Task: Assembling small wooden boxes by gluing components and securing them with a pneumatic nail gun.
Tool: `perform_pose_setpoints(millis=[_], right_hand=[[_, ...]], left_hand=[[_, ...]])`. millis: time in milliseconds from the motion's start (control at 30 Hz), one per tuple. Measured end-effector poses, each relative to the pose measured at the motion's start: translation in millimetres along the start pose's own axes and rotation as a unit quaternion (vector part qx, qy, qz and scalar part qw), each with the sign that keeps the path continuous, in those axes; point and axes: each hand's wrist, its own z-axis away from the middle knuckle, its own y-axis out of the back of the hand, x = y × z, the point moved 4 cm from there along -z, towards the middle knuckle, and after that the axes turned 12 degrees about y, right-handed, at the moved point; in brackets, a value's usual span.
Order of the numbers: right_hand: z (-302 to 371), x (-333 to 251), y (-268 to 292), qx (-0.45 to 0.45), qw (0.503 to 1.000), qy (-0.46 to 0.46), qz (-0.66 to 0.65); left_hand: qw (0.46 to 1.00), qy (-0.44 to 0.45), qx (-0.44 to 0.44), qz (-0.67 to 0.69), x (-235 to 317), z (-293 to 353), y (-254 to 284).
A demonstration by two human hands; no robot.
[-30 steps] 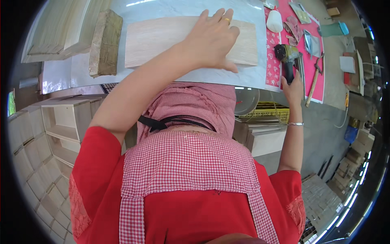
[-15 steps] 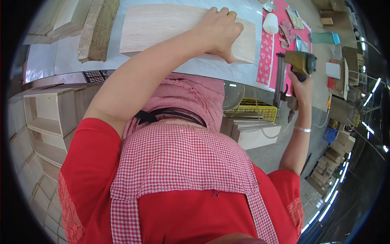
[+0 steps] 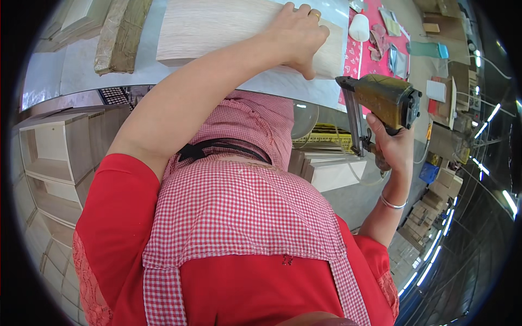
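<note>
A long, pale wooden piece (image 3: 212, 30), box-like in shape, lies on the light worktable. My left hand (image 3: 299, 41) grips its right part, fingers over the far side and thumb at the near edge. Whatever lies beneath that palm is hidden. To the right, my right hand (image 3: 396, 148) is closed around the handle of a nail gun (image 3: 383, 98) with a brownish-yellow body. The gun's nose points left, close to the right end of the wood but apart from it.
A tape-wrapped block (image 3: 122, 38) and stacked boards (image 3: 81, 19) occupy the table's left. On pink cloth at right are a white roll (image 3: 359, 28) and a crumpled rag (image 3: 377, 42). Below stand a yellow crate (image 3: 326, 138) and, at left, open wooden boxes (image 3: 49, 144).
My right hand has brought the nail gun left, turning its nose toward the wood. My left hand keeps its grip on the wooden piece. The whole view has shifted slightly.
</note>
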Motion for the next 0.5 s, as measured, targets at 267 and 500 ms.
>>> perform_pose_setpoints(millis=[267, 500], right_hand=[[0.7, 0.5, -8.7, -0.001, 0.997, -0.072, 0.005], [7.3, -2.3, -17.0, 0.022, 0.995, -0.093, -0.02]], left_hand=[[0.998, -0.002, -0.065, 0.018, 0.1, -5.0, 18.4], [0.997, 0.012, -0.074, 0.011, -1.2, -4.5, 19.6]])
